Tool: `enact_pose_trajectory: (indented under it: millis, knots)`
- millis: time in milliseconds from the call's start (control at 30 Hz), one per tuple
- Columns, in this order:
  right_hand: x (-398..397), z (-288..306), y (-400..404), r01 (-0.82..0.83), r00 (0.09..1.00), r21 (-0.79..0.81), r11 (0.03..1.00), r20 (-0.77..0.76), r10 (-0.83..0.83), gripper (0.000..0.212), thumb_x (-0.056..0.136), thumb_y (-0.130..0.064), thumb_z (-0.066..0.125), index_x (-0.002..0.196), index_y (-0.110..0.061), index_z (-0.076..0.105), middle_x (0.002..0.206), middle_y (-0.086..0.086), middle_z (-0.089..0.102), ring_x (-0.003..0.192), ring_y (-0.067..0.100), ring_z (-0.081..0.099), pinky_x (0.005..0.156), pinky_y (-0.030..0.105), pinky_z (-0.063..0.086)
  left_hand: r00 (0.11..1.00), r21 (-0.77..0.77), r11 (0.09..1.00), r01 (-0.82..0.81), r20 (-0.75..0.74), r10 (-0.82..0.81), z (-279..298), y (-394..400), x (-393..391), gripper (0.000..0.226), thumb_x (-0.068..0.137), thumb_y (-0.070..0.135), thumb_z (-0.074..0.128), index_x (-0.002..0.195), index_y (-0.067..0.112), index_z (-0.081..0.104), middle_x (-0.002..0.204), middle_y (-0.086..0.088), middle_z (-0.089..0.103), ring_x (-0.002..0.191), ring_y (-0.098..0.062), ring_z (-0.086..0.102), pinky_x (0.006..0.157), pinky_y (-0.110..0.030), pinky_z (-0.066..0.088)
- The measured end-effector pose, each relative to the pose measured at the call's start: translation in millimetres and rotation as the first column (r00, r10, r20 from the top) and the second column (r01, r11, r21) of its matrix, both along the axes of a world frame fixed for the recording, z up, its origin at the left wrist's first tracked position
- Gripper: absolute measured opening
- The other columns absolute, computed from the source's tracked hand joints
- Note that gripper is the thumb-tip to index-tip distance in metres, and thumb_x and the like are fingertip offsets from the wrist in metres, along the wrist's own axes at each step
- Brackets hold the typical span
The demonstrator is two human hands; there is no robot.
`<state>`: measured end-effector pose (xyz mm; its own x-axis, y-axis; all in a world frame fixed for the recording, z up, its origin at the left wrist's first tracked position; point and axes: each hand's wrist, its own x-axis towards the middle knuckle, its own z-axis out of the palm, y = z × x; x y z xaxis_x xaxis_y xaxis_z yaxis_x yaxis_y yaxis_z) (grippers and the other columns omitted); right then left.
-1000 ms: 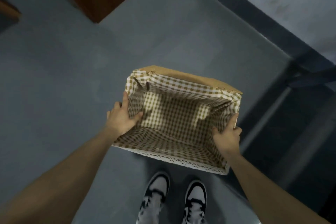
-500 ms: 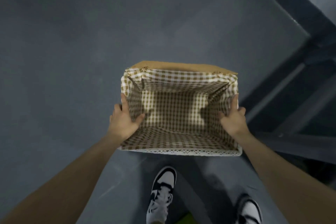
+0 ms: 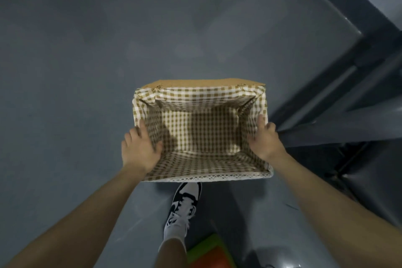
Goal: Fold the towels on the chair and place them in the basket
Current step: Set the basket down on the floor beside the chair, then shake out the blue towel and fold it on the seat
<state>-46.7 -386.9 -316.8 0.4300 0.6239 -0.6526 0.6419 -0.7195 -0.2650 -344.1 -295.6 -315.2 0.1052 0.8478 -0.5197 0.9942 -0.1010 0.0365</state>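
Basket carried w/ both hands, empty; no towels in view. Left hand & right hand grip side rims, thumbs inside liner. Next, prob.: set it down near chair.

Basket between left hand and right hand; shoe below, on floor.

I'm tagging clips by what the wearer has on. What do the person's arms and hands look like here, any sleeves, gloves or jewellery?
Both forearms are bare as far as the frame shows: no sleeve reaches into view. The left hand and the right hand wear no gloves, and no watch, bracelet or ring shows on the visible sides of either hand or wrist.
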Motion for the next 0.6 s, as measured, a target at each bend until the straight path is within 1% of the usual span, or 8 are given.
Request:
enact_pose_trajectory:
  millis: [67,133,200,233,333,400,500,600]
  knots:
    - [-4.5,19.6,-5.4,-0.09,0.993,0.08,0.993,0.08,0.084,0.063,0.099,-0.03,0.046,0.151,-0.015,0.014,0.146,0.018,0.028,0.126,0.039,0.039,0.099,0.047,0.04,0.997,0.037,0.997,0.067,0.024,-0.068,19.6,-7.1,17.8,0.071,0.095,0.044,0.043,0.149,0.007,0.015,0.149,-0.02,0.025,0.136,-0.036,0.026,0.111,-0.045,0.025]
    - [-7.8,48.6,-14.8,-0.179,0.979,0.189,0.965,0.134,0.155,0.054,0.099,-0.028,0.044,0.148,-0.013,0.026,0.146,0.015,0.032,0.125,0.035,0.042,0.097,0.045,0.041,0.981,0.084,0.981,0.175,0.073,-0.181,45.1,-17.9,38.7,0.062,0.096,0.037,0.046,0.146,0.005,0.027,0.15,-0.018,0.028,0.138,-0.034,0.025,0.113,-0.046,0.022]
    - [-5.8,84.1,-26.7,-0.254,0.96,0.305,0.918,0.194,0.201,0.045,0.099,-0.024,0.043,0.142,-0.01,0.038,0.139,0.013,0.042,0.12,0.033,0.047,0.094,0.043,0.042,0.945,0.174,0.95,0.261,0.155,-0.288,77.9,-29.9,63.0,0.053,0.094,0.03,0.053,0.138,0.003,0.041,0.143,-0.019,0.04,0.132,-0.036,0.035,0.109,-0.048,0.025]
    - [-2.9,103.8,-33.6,-0.263,0.956,0.376,0.888,0.225,0.188,0.039,0.098,-0.02,0.045,0.135,-0.008,0.047,0.132,0.013,0.049,0.114,0.034,0.051,0.09,0.044,0.044,0.92,0.228,0.93,0.289,0.204,-0.336,96.6,-36.5,77.5,0.049,0.092,0.026,0.056,0.134,0.002,0.047,0.138,-0.019,0.046,0.127,-0.037,0.042,0.106,-0.049,0.03]
    - [13.4,162.2,-62.3,-0.202,0.963,0.568,0.798,0.263,0.056,0.027,0.089,-0.015,0.048,0.108,-0.004,0.064,0.104,0.014,0.064,0.09,0.037,0.06,0.073,0.042,0.049,0.815,0.371,0.855,0.364,0.318,-0.485,155.9,-56.9,126.3,0.04,0.091,0.022,0.058,0.125,0.002,0.056,0.127,-0.015,0.057,0.117,-0.035,0.053,0.099,-0.047,0.038]
    - [33.7,196.1,-89.3,-0.168,0.956,0.61,0.774,0.293,-0.023,0.027,0.085,-0.018,0.047,0.099,-0.005,0.067,0.094,0.012,0.065,0.08,0.035,0.061,0.065,0.039,0.049,0.726,0.423,0.801,0.423,0.371,-0.579,194.6,-71.2,165.2,0.038,0.088,0.024,0.052,0.12,0.004,0.06,0.123,-0.012,0.06,0.114,-0.031,0.055,0.098,-0.038,0.034]
    - [75.2,236.6,-141.0,-0.072,0.934,0.636,0.768,0.313,-0.171,0.028,0.087,-0.019,0.047,0.1,-0.006,0.068,0.094,0.01,0.065,0.079,0.034,0.061,0.067,0.04,0.051,0.567,0.443,0.712,0.545,0.43,-0.702,242.6,-101.0,233.3,0.039,0.088,0.028,0.044,0.113,0.004,0.063,0.118,-0.01,0.062,0.108,-0.029,0.058,0.094,-0.033,0.031]
    - [123.3,264.0,-204.0,0.033,0.867,0.671,0.74,0.35,-0.356,0.029,0.088,-0.019,0.048,0.105,-0.006,0.067,0.098,0.009,0.065,0.082,0.033,0.061,0.071,0.04,0.05,0.389,0.486,0.594,0.641,0.461,-0.798,274.9,-143.2,307.4,0.04,0.086,0.03,0.044,0.109,0.005,0.065,0.113,-0.008,0.065,0.103,-0.026,0.06,0.09,-0.032,0.032]
